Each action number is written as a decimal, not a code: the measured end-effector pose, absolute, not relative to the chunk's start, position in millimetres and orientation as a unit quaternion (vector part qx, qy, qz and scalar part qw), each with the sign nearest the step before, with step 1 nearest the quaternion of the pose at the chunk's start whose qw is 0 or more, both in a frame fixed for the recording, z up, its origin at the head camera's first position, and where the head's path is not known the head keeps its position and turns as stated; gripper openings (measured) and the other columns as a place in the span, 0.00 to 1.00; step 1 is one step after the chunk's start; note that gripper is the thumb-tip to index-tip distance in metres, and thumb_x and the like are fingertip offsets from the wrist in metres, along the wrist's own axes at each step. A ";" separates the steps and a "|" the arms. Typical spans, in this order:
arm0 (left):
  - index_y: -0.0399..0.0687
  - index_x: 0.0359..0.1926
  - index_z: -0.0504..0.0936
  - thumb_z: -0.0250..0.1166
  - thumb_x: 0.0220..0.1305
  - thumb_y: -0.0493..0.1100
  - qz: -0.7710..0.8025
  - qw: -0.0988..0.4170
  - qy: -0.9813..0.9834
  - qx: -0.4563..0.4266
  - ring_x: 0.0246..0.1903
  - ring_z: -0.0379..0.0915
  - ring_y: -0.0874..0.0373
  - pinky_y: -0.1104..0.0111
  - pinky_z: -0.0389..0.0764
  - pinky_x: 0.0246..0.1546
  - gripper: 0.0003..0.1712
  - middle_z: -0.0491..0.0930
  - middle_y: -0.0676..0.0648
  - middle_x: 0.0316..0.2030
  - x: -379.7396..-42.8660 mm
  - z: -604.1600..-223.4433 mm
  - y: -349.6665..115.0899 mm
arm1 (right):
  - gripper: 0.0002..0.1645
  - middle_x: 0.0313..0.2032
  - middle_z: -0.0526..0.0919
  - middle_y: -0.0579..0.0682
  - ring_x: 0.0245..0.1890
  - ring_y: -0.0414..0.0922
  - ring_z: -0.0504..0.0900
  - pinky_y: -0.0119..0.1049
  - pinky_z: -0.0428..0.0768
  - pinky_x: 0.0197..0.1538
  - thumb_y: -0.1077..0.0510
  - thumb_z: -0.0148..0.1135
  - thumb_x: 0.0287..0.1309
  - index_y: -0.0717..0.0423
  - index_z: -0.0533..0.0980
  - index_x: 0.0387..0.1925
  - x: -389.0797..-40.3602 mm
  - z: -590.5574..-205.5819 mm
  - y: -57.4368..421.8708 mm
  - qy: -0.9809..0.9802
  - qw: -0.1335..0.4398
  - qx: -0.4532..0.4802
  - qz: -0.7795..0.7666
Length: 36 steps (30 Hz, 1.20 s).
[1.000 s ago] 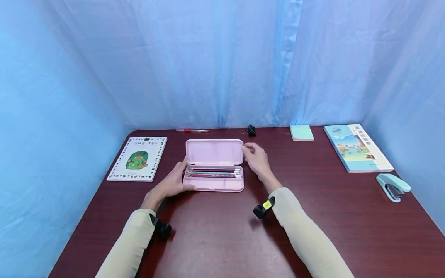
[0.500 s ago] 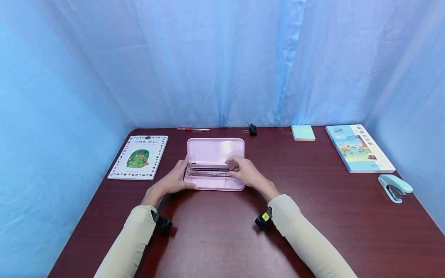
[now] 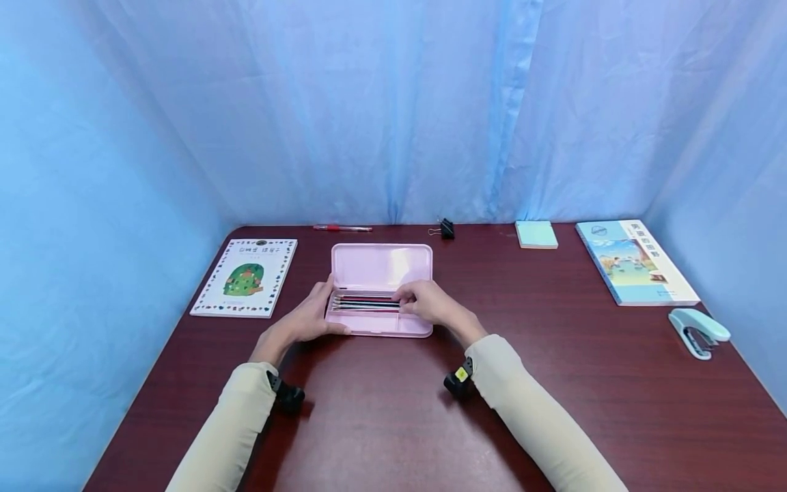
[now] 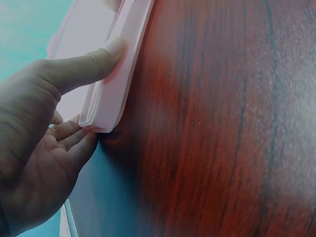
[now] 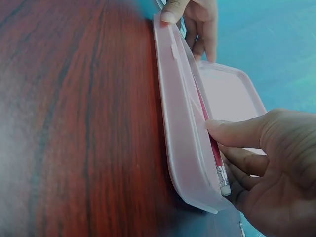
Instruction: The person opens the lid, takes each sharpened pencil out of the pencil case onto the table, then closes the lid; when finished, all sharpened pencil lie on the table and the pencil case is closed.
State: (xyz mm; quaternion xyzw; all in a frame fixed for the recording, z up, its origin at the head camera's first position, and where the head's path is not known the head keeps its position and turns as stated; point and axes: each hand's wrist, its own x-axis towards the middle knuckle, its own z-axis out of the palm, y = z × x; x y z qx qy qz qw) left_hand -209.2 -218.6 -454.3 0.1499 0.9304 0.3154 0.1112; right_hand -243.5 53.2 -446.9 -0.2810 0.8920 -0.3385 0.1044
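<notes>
A pink pencil case (image 3: 369,326) lies on the table with its lid (image 3: 359,265) raised at the back. Several pencils (image 3: 363,305) lie lengthwise in its rear compartment. At the case's left end, my left hand (image 3: 305,320) holds it, thumb (image 4: 101,62) on the front wall and fingers around the end. My right hand (image 3: 432,305) reaches into the right half of the case and pinches at the pencils. Seen from the right wrist, the thumb (image 5: 236,132) lies on a red pencil (image 5: 216,150) with a white eraser; the fingers are curled behind it, and their contact is partly hidden.
A picture book (image 3: 246,278) lies at the left. Along the back edge are a red pen (image 3: 342,229), a black binder clip (image 3: 446,229) and a pale green notepad (image 3: 537,234). Another book (image 3: 636,263) and a mint stapler (image 3: 698,332) lie at the right.
My right hand has moved from beside the lid's right edge, left and down into the case, onto the pencils. My left hand has stayed at the case's left end.
</notes>
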 end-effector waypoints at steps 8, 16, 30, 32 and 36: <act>0.47 0.72 0.34 0.74 0.42 0.56 0.315 0.112 0.930 0.150 0.61 0.52 0.50 0.55 0.56 0.62 0.69 0.53 0.40 0.63 -209.0 -453.8 -218.9 | 0.06 0.31 0.83 0.44 0.37 0.42 0.77 0.39 0.73 0.47 0.64 0.61 0.55 0.55 0.84 0.32 -241.9 -450.7 51.5 0.902 0.075 -0.301 -0.299; 0.46 0.72 0.35 0.74 0.43 0.54 0.316 0.105 0.931 0.153 0.61 0.53 0.49 0.55 0.56 0.62 0.68 0.53 0.39 0.63 -207.5 -452.6 -217.9 | 0.07 0.32 0.83 0.44 0.36 0.41 0.78 0.37 0.74 0.46 0.62 0.59 0.57 0.54 0.83 0.33 -244.0 -458.6 56.3 0.897 0.040 -0.329 -0.293; 0.48 0.72 0.35 0.74 0.42 0.57 0.320 0.112 0.929 0.149 0.61 0.53 0.50 0.55 0.56 0.62 0.68 0.53 0.41 0.63 -209.0 -452.4 -217.8 | 0.09 0.35 0.83 0.44 0.39 0.43 0.75 0.40 0.72 0.47 0.54 0.61 0.58 0.52 0.83 0.36 -254.6 -443.9 129.9 0.877 0.085 -0.252 -0.401; 0.47 0.72 0.35 0.74 0.42 0.56 0.320 0.111 0.929 0.152 0.61 0.53 0.50 0.55 0.56 0.62 0.68 0.53 0.40 0.63 -208.9 -452.3 -218.0 | 0.09 0.34 0.83 0.44 0.38 0.44 0.75 0.40 0.72 0.45 0.54 0.62 0.57 0.53 0.83 0.36 -257.1 -444.4 149.9 0.878 0.091 -0.242 -0.404; 0.46 0.72 0.35 0.74 0.42 0.55 0.321 0.110 0.928 0.153 0.62 0.52 0.50 0.55 0.56 0.62 0.68 0.53 0.39 0.63 -208.5 -452.2 -218.5 | 0.10 0.35 0.83 0.44 0.38 0.44 0.75 0.40 0.72 0.44 0.53 0.61 0.58 0.53 0.83 0.37 -258.1 -443.4 190.3 0.886 0.093 -0.224 -0.396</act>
